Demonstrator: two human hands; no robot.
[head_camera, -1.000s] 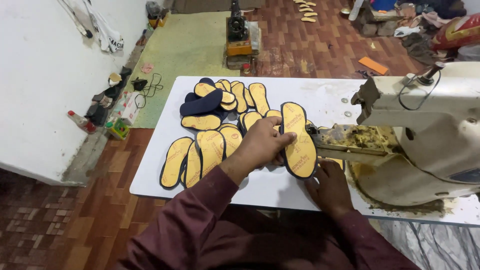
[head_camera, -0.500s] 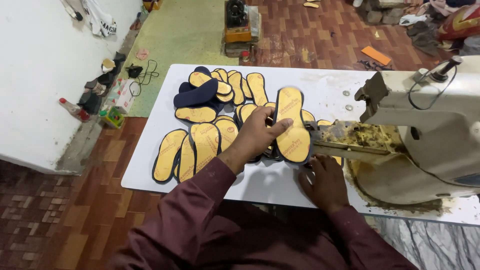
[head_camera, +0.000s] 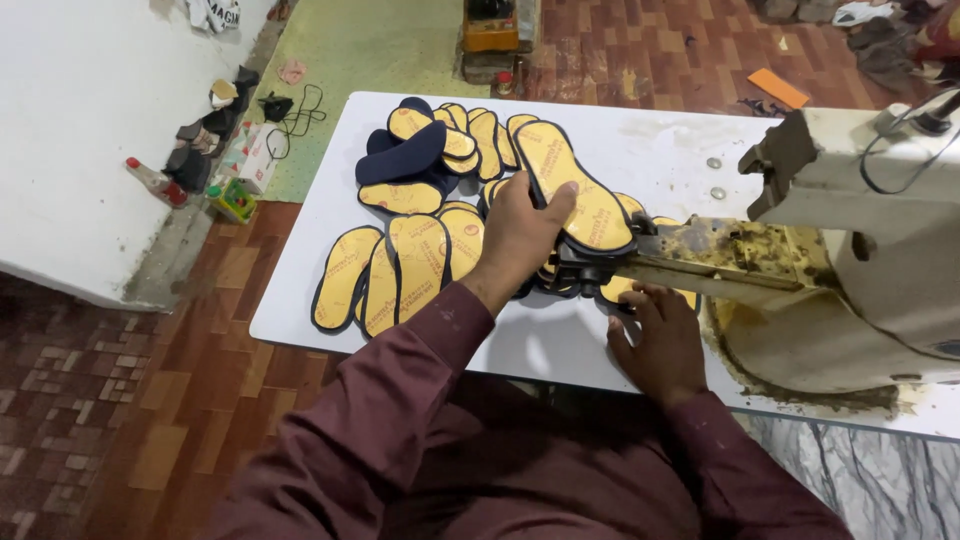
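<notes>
We see the left hand (head_camera: 522, 232) reaching forward from a maroon sleeve (head_camera: 400, 400), wrist bent slightly, its fingers wrapped over the near edge of a yellow insole (head_camera: 575, 185) with a dark rim. The thumb lies on top of the yellow face and the grip is closed around the insole's side. That insole lies flat with its heel end on the grimy horizontal arm (head_camera: 720, 255) of the stitching machine (head_camera: 880, 230), its toe pointing away towards the far edge of the white table (head_camera: 650, 130).

The right hand (head_camera: 655, 340) rests palm down on the table just below the machine's arm (fingers spread and flat, grasping nothing), its fingertips close to another insole (head_camera: 618, 292) that peeks out from under the arm.

To the left of the held piece we find a loose heap of matching insoles (head_camera: 410, 260), most yellow side up, overlapping one another, with a dark blue one (head_camera: 405, 158) lying face down on top of the farther group. Beyond the table the brick-patterned floor (head_camera: 100, 380) meets a white wall (head_camera: 90, 120).
</notes>
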